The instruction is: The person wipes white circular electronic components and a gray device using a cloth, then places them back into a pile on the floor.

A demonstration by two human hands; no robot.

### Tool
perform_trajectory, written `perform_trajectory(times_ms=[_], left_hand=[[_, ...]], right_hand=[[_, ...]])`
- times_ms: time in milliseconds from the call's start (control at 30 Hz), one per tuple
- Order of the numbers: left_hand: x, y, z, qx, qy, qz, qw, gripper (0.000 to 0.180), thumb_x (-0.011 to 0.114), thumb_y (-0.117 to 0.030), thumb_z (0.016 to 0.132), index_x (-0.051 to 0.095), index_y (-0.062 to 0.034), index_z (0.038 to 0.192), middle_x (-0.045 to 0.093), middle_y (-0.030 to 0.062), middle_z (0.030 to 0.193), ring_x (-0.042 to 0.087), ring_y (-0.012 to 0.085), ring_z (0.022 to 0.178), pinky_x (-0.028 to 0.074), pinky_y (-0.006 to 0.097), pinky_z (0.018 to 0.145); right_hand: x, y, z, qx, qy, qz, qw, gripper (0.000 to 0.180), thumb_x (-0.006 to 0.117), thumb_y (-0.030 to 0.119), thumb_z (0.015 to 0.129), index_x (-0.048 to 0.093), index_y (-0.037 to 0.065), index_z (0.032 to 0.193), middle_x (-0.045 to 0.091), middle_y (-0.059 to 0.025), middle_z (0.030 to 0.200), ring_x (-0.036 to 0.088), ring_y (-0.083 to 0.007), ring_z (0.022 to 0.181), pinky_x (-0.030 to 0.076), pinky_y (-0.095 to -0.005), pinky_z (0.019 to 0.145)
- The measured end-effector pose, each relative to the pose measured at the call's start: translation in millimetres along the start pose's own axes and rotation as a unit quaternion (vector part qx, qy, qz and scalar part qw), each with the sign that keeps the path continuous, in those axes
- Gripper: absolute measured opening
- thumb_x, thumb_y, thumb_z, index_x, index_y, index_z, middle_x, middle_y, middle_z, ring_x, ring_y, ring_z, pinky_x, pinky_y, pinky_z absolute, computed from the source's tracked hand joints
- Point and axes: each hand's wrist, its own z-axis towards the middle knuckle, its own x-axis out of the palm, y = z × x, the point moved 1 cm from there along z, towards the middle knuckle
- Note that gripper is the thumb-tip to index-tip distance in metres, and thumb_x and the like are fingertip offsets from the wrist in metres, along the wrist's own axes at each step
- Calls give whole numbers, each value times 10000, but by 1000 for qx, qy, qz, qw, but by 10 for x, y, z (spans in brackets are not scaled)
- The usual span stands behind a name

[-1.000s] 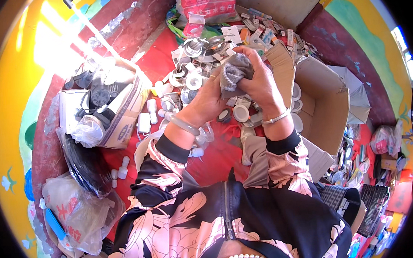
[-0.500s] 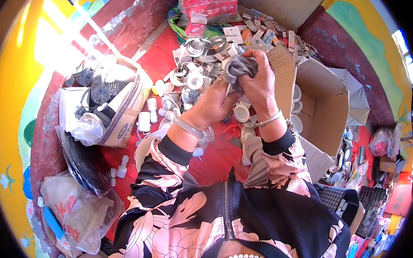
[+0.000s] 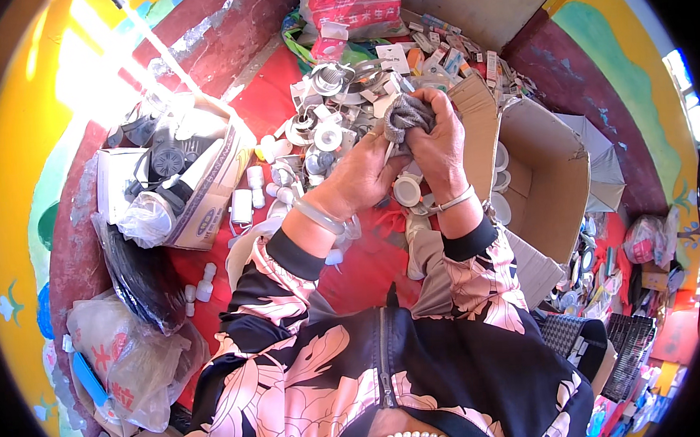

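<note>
Both my hands meet in front of me, above a heap of lamp parts. A crumpled grey cloth [image 3: 408,118] is bunched in my right hand [image 3: 441,146], its fingers and thumb closed round it. My left hand [image 3: 356,177] is closed just beside the cloth. A thin pale edge shows between its thumb and fingers; the rest of what it grips is hidden. Just under my hands lies a round white downlight [image 3: 407,190]. More white and silver lamp fittings [image 3: 328,136] are piled beyond my left hand.
An open cardboard box [image 3: 550,180] with white discs inside stands at the right. Another carton [image 3: 214,186] holding dark fittings and a bagged white piece is at the left. Small boxes [image 3: 456,58] pile up at the back by a red-and-white sack [image 3: 351,9]. Plastic bags [image 3: 131,349] lie near left.
My hands stay together in nearly the same place. The grey cloth has turned and shifted slightly in my right fingers. The surroundings look the same.
</note>
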Motion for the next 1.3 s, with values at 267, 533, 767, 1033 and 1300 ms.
perform_trajectory(times_ms=[267,533,767,1033,1300], left_hand=[[-82,60,50,17,-21,5,1000,445,554,-14,806,453,-18,1240,485,204,1216,495,389,1102,412,389,932],[-8,-27,-19,-14,2,6,1000,446,544,-7,812,436,0,1244,499,215,1190,515,387,1071,437,381,894],[11,-29,16,-53,-72,-28,996,338,525,-96,870,473,11,1186,577,195,1049,573,333,969,444,368,845],[-228,-3,-9,-251,-131,-363,888,313,525,-242,929,562,6,1116,621,50,983,576,108,894,464,263,788],[-332,-71,-17,-268,-90,-497,820,316,532,-213,918,562,29,1119,623,89,1008,600,169,908,476,297,800]], right_hand=[[23,5,17,2,55,63,996,357,546,-92,708,578,38,1039,596,-25,955,554,-99,889,442,-243,815],[23,-118,4,-12,11,-13,1000,301,574,1,691,515,59,979,610,-139,819,622,-249,766,477,-327,707],[43,-93,21,-39,-1,22,999,304,543,-31,757,553,52,1049,631,-95,890,619,-189,793,481,-299,742],[-420,-255,315,119,-195,497,837,211,518,65,902,575,45,1105,602,-55,1065,575,-171,968,474,-321,835],[-963,-393,432,111,-133,512,841,176,483,135,932,574,41,1049,618,-84,1017,606,-207,918,498,-355,846]])
